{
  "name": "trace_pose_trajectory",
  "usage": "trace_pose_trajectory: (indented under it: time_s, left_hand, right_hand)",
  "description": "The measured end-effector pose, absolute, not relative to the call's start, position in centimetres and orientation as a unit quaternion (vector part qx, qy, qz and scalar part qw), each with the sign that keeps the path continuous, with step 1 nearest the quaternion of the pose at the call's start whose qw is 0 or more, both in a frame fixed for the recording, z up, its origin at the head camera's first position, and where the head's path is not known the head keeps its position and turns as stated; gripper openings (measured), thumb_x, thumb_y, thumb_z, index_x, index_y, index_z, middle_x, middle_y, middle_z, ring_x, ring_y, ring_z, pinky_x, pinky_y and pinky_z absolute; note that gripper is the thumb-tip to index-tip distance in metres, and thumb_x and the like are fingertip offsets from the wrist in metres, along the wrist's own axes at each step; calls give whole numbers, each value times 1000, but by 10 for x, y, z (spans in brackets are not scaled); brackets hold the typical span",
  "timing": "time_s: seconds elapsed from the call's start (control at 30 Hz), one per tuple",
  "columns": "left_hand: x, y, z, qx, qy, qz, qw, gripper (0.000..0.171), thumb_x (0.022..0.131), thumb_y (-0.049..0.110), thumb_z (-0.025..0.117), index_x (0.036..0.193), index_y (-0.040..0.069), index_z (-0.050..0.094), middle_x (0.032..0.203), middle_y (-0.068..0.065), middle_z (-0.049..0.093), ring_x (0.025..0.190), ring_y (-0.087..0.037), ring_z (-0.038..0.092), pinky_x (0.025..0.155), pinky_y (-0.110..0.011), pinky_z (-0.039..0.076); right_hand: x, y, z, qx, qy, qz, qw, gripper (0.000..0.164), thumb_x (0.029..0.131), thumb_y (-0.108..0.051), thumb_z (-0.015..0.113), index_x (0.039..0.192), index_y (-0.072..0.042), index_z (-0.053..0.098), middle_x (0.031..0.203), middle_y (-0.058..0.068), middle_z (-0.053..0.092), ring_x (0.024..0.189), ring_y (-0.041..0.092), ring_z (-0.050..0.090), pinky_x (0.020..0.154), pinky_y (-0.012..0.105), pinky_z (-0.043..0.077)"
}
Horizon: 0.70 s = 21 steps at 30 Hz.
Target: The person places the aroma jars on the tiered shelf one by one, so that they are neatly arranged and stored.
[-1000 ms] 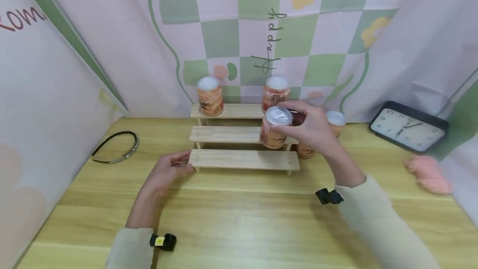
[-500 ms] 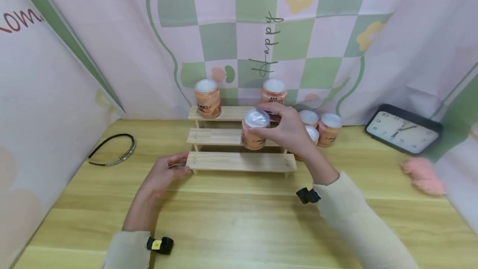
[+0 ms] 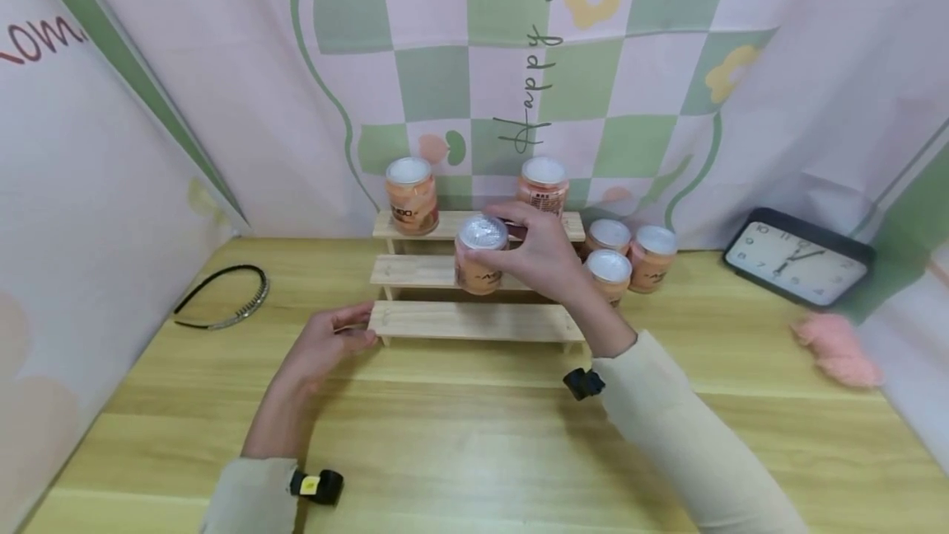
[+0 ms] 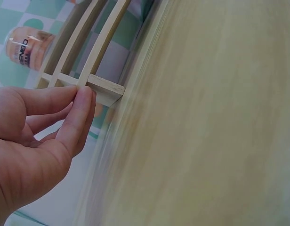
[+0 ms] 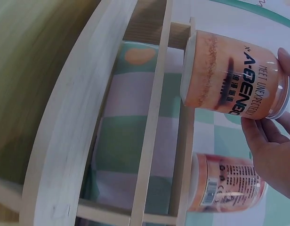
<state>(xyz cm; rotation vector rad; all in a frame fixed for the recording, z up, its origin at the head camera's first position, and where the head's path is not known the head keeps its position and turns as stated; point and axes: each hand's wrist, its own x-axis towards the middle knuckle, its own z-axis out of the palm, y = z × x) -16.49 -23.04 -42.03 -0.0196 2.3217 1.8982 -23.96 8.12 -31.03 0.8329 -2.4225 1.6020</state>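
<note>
Your right grip [image 3: 547, 254] pinches the jar [image 3: 474, 277] near its top; before releasing, check that its base sits flat. Your left grip [image 3: 329, 344] (pinching the rack [image 3: 474, 321]) should steady gently.

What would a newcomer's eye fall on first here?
The orange jar pinched in the right grip catches the eye first, seen against the middle step of the wooden stand in the head view. Next come two similar jars on the top step, one toward each end, and three more jars on the table to the stand's right. Farther right, a black-framed clock sits at an angle.
</note>
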Motion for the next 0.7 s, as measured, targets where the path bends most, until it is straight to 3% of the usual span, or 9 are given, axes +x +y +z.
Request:
trace_pose_trajectory:
  time_s: [0.23,0.7]
  left_hand:
    - [-166,-229,-420,-8,771,633,74,56,94,-6,63,148,-5,46,139,-26,55,111,-30,64,92,-31,55]
    - [-166,-232,-422,0,775,628,73,56,95,-3,65,148,-3,47,139,-25,55,109,-29,64,90,-28,55]
  right_hand:
    - [-244,66,-311,268,-802,528,71,60,78,-20,89,129,0,67,130,12,65,112,25,63,96,41,54]
    - [-247,34,-315,259,-804,528,90,59,78,-25,89,127,0,68,122,11,65,108,22,63,90,34,56]
